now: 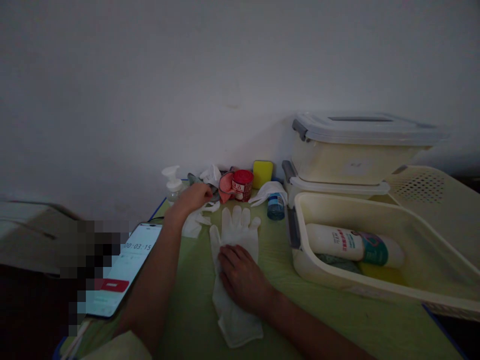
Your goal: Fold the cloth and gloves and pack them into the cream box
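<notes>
A white rubber glove [235, 231] lies flat on the green table cover [330, 320], fingers pointing away from me. My right hand [240, 277] rests palm down on its middle, fingers stretched out. My left hand [195, 196] reaches far forward to the clutter at the back, fingers curled near a second white glove [195, 221] and a grey item; whether it grips anything is hidden.
At the back stand a clear pump bottle [173, 184], a red can [242, 185], a yellow sponge [262, 173] and a blue-capped bottle [276, 206]. Right: an open cream bin [378, 280] holding a white bottle [352, 245], with lidded boxes [360, 145] behind. A phone [123, 267] showing a timer lies left.
</notes>
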{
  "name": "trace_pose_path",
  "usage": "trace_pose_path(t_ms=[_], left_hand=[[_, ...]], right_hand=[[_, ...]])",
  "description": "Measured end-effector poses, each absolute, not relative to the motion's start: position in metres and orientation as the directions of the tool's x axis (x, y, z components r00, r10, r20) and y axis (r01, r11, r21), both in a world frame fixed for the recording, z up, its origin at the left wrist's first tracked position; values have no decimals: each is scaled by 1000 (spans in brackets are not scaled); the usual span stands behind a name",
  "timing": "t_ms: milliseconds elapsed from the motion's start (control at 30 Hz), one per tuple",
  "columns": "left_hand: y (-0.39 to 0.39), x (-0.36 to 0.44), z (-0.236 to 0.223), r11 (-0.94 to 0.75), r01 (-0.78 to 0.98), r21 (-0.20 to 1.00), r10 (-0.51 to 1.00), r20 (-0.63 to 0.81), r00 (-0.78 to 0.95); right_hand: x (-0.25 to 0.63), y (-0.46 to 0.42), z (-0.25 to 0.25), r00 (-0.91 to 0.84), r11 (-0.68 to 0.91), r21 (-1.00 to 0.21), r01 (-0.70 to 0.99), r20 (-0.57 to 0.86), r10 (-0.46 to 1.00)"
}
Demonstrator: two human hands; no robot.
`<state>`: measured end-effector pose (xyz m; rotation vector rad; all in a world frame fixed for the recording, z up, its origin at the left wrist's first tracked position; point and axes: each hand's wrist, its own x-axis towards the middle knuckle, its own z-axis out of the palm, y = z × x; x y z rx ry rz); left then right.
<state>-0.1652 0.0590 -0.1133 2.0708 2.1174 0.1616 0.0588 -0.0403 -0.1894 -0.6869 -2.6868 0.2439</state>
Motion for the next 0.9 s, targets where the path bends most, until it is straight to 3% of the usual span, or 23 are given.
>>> trace_pose_path(t_ms=[300, 433, 567, 800, 900], left_hand=[[43, -188, -100, 199, 977, 81, 957, -229, -176], [46, -174, -112, 248, 966, 78, 908, -366, -204], [48, -170, -121, 252, 963, 98, 891, -412, -191], [39, -172, -89, 157, 964, 214, 975, -187, -117], [28, -167, -68, 80, 947, 312, 996, -65, -63]], right_hand=[[61, -39, -187, -789, 842, -346, 414, 324, 522], [62, -39, -185, -788, 830, -395, 393, 321, 526], [63, -39, -184, -798, 828, -410, 383, 306, 520], [64, -39, -184, -785, 818, -450, 359, 328, 525], [66, -37, -185, -760, 779, -532, 332, 339, 555]])
